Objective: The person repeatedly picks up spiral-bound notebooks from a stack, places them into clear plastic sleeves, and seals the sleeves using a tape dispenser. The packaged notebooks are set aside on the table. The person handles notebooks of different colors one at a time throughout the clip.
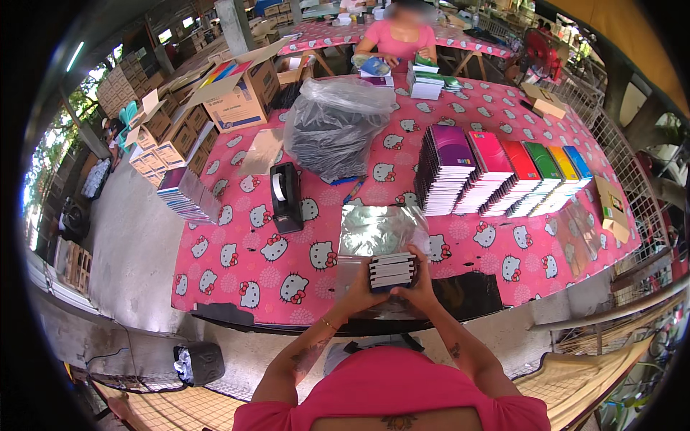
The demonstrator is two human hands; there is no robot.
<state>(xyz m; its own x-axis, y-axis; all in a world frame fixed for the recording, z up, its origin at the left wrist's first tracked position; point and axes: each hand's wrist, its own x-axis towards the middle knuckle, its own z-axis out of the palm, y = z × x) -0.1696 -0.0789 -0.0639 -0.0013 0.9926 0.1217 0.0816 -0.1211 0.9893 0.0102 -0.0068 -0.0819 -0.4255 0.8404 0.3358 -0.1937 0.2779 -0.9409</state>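
A small stack of notebooks (392,271) with white page edges and dark covers is gripped between my two hands at the near edge of the table. My left hand (359,293) is closed around its left side. On the other side, my right hand (420,286) wraps the stack, fingers along the far corner and thumb at the near edge. Just beyond the stack lies a clear plastic bag (382,228), flat on the table and shiny. A black tape dispenser (287,205) stands to the left of it.
Tall rows of spiral notebooks (451,172) in several colours stand at the right on the pink patterned tablecloth (287,258). A large plastic bag of dark items (336,129) sits farther back, near an open carton (241,93). A person in pink (404,43) handles booklets across the table.
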